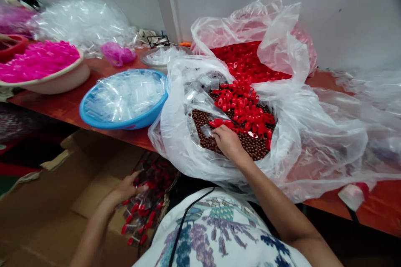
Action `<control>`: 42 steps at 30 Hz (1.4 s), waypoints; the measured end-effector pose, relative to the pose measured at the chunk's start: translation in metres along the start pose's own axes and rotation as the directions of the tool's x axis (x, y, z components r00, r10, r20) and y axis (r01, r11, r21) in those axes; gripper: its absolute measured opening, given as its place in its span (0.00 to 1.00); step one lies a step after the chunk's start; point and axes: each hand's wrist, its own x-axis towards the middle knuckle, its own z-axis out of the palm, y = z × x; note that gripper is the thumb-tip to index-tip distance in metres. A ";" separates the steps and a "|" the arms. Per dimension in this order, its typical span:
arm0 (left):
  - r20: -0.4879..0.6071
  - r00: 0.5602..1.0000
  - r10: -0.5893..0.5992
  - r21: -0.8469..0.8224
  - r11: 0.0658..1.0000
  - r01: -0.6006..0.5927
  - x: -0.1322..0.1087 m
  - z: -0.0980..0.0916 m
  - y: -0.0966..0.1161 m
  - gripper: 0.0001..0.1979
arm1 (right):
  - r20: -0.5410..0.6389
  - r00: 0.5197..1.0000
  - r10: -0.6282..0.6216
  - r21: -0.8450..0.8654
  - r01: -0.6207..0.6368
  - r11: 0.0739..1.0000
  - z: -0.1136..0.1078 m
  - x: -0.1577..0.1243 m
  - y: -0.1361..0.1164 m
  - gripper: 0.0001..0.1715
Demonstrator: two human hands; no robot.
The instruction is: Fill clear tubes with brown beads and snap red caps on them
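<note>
My right hand (228, 142) is closed in a pinch at the near side of the plastic-lined bag on the table. A small clear plastic container (206, 131) shows at its fingertips, over a bed of brown beads (200, 120). Beside the fingers lies a heap of red plastic caps (242, 106), with more clear containers (208, 81) at the back left of the bag. Below the table edge, my left hand (130, 190) reaches over a cardboard box (56, 212). Its fingers are apart above a pile of red-capped clear containers (145, 212).
A blue basin (125, 124) of clear plastic pieces stands left of the bag. Farther left is a white basin (62, 81) of pink pieces. Behind the bag is another bag of red caps (250, 60). Loose plastic sheeting (332, 133) spreads over the right side.
</note>
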 end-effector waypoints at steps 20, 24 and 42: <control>-0.069 0.954 0.290 -0.457 0.841 -0.289 0.097 0.088 0.214 0.26 | 0.343 0.929 0.137 -0.145 -0.092 0.985 -0.030 -0.023 0.011 0.14; -0.065 0.959 0.276 -0.411 0.868 -0.278 0.107 0.094 0.197 0.25 | 0.250 0.960 0.123 -0.029 -0.120 0.992 -0.001 -0.009 0.004 0.16; 0.121 0.938 0.326 -0.789 0.605 -0.108 0.065 0.093 0.206 0.27 | 0.215 0.936 0.279 0.946 -0.270 0.177 0.029 0.000 0.007 0.13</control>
